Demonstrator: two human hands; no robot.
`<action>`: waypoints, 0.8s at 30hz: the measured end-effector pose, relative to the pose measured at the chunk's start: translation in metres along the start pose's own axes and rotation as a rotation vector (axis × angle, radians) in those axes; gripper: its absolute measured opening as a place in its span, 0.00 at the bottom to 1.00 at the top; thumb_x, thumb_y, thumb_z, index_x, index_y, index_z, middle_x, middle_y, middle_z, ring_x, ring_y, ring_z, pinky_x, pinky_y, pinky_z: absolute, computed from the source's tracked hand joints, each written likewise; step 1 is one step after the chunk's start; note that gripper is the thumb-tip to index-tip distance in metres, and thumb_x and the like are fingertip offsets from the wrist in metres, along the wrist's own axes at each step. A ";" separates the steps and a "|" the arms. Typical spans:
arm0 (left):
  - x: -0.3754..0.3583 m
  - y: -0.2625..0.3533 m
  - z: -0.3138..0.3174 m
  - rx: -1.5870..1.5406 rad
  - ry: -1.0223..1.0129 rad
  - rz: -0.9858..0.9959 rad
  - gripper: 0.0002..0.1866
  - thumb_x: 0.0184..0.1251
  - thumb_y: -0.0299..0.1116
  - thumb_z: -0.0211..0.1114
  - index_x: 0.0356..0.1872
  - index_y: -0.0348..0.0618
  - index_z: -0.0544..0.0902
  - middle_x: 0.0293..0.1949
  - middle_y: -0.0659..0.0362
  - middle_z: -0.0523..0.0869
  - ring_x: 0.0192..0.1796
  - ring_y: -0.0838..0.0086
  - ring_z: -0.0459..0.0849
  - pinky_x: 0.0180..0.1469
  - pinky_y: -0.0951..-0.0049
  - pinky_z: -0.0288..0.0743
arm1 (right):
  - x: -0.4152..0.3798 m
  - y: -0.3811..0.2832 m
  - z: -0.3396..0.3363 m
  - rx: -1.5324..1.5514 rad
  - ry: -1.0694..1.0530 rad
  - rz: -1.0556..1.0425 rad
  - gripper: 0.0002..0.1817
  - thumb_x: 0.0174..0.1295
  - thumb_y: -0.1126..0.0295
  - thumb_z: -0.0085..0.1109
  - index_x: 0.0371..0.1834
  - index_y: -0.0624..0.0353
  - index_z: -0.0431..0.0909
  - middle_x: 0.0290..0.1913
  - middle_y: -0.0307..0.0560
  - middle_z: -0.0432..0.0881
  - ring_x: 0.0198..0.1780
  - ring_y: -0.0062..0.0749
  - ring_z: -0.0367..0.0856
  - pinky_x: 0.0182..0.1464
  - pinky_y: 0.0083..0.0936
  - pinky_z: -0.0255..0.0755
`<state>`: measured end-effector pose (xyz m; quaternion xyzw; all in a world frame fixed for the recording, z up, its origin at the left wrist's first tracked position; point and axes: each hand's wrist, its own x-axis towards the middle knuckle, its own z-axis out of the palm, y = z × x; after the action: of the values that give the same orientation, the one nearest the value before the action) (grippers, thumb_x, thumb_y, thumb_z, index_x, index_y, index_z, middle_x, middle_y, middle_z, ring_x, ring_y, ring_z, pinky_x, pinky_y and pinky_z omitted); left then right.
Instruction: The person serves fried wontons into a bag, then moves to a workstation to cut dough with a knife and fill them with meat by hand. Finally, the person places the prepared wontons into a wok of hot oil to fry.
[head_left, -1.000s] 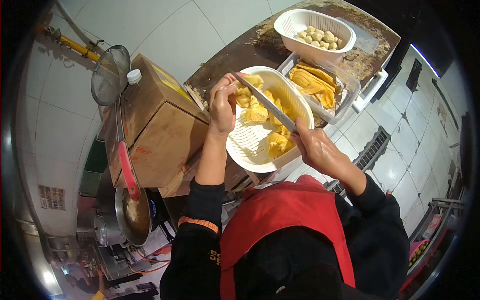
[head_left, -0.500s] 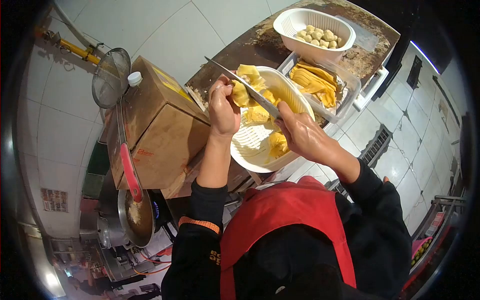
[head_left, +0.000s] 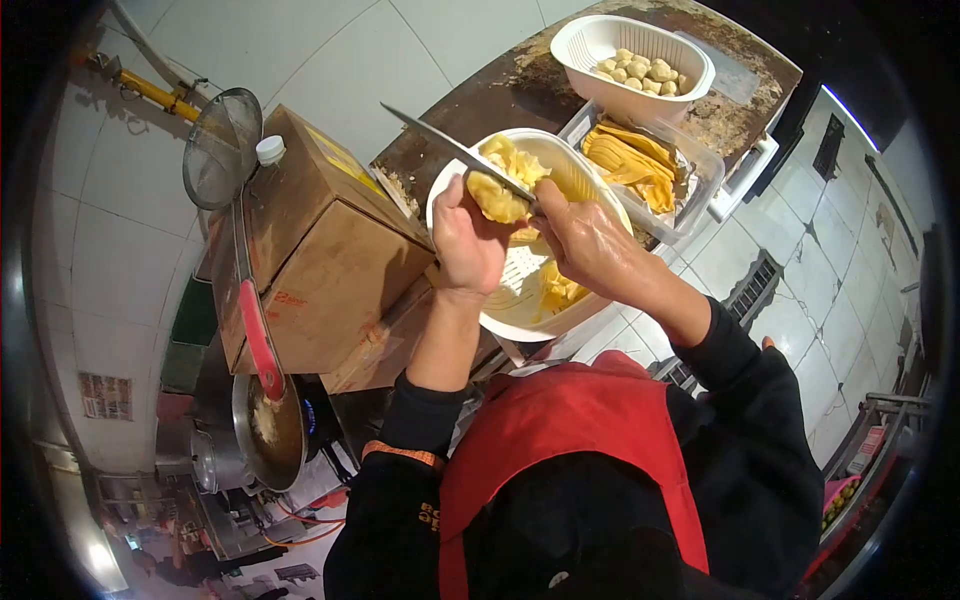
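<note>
My right hand (head_left: 590, 240) grips a knife (head_left: 440, 138) whose long blade points up and to the left. Beneath the blade, a yellow food piece (head_left: 497, 197) rests against the fingers of my left hand (head_left: 468, 240), whose palm is turned up. Both hands are over a white oval basket (head_left: 520, 318), where more yellow pieces (head_left: 560, 288) lie. The handle is mostly hidden in my right fist. My left fingertips are partly behind the yellow piece.
Yellow wrappers (head_left: 630, 160) fill a clear container (head_left: 700, 205) beside the basket. Round balls sit in another white basket (head_left: 590, 35). Cardboard boxes (head_left: 330, 285), a strainer (head_left: 222, 150) and a pan (head_left: 270, 440) over a blue flame are at left.
My left hand has turned palm up and moved slightly right and down. The knife has shifted left and up, and the yellow piece now lies under its blade.
</note>
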<state>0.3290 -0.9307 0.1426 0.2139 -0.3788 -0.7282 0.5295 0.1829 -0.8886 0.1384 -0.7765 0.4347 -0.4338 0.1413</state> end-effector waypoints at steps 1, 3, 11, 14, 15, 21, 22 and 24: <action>-0.003 0.006 0.001 0.062 -0.006 -0.008 0.27 0.62 0.55 0.48 0.46 0.38 0.72 0.41 0.54 0.78 0.42 0.67 0.79 0.39 0.65 0.75 | 0.000 0.002 -0.001 0.019 -0.034 0.000 0.09 0.49 0.82 0.49 0.33 0.67 0.61 0.16 0.62 0.73 0.22 0.59 0.74 0.23 0.43 0.66; -0.005 0.015 -0.016 0.281 -0.072 -0.115 0.22 0.61 0.49 0.53 0.45 0.39 0.73 0.38 0.56 0.79 0.37 0.72 0.79 0.34 0.72 0.74 | -0.001 0.005 -0.006 -0.002 -0.129 0.023 0.09 0.49 0.82 0.49 0.32 0.67 0.61 0.17 0.62 0.73 0.23 0.59 0.74 0.23 0.43 0.67; -0.009 0.015 -0.038 0.538 -0.020 -0.188 0.22 0.48 0.19 0.65 0.48 0.33 0.72 0.40 0.57 0.80 0.39 0.77 0.79 0.43 0.79 0.74 | -0.003 0.015 -0.013 0.174 -0.252 0.031 0.09 0.54 0.76 0.51 0.32 0.68 0.63 0.20 0.62 0.73 0.26 0.59 0.74 0.28 0.44 0.66; -0.014 0.017 -0.044 0.602 -0.011 -0.146 0.20 0.52 0.22 0.63 0.48 0.32 0.71 0.42 0.55 0.78 0.42 0.76 0.78 0.46 0.77 0.72 | 0.007 0.020 -0.005 0.003 -0.237 0.167 0.10 0.50 0.75 0.53 0.33 0.69 0.66 0.22 0.63 0.75 0.29 0.57 0.76 0.30 0.41 0.69; -0.016 0.021 -0.036 0.492 -0.006 -0.150 0.20 0.55 0.25 0.62 0.49 0.31 0.71 0.43 0.54 0.78 0.44 0.75 0.77 0.48 0.76 0.71 | 0.012 0.020 -0.001 -0.131 -0.325 0.239 0.12 0.48 0.76 0.54 0.35 0.70 0.66 0.23 0.63 0.76 0.30 0.55 0.77 0.32 0.39 0.70; -0.023 0.019 -0.028 0.407 -0.044 -0.163 0.26 0.59 0.31 0.59 0.56 0.28 0.64 0.50 0.51 0.72 0.49 0.73 0.75 0.52 0.72 0.70 | 0.011 0.038 0.007 -0.244 -0.397 0.140 0.17 0.47 0.76 0.54 0.42 0.68 0.65 0.27 0.62 0.76 0.33 0.52 0.77 0.37 0.40 0.70; -0.024 0.019 -0.028 0.406 -0.043 -0.162 0.26 0.59 0.31 0.59 0.56 0.28 0.64 0.50 0.51 0.72 0.49 0.73 0.75 0.52 0.72 0.70 | 0.019 0.036 -0.007 -0.241 -0.407 0.208 0.16 0.47 0.77 0.53 0.42 0.65 0.68 0.28 0.61 0.76 0.34 0.51 0.78 0.38 0.40 0.70; -0.027 0.018 -0.030 0.389 -0.030 -0.181 0.28 0.57 0.29 0.60 0.57 0.29 0.63 0.51 0.51 0.72 0.50 0.72 0.74 0.53 0.72 0.69 | 0.030 0.055 -0.026 -0.286 -0.322 0.252 0.15 0.46 0.79 0.51 0.41 0.60 0.73 0.29 0.58 0.77 0.36 0.49 0.77 0.40 0.39 0.69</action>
<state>0.3705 -0.9181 0.1361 0.3344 -0.4994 -0.6891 0.4048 0.1394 -0.9400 0.1373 -0.7874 0.5567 -0.2176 0.1505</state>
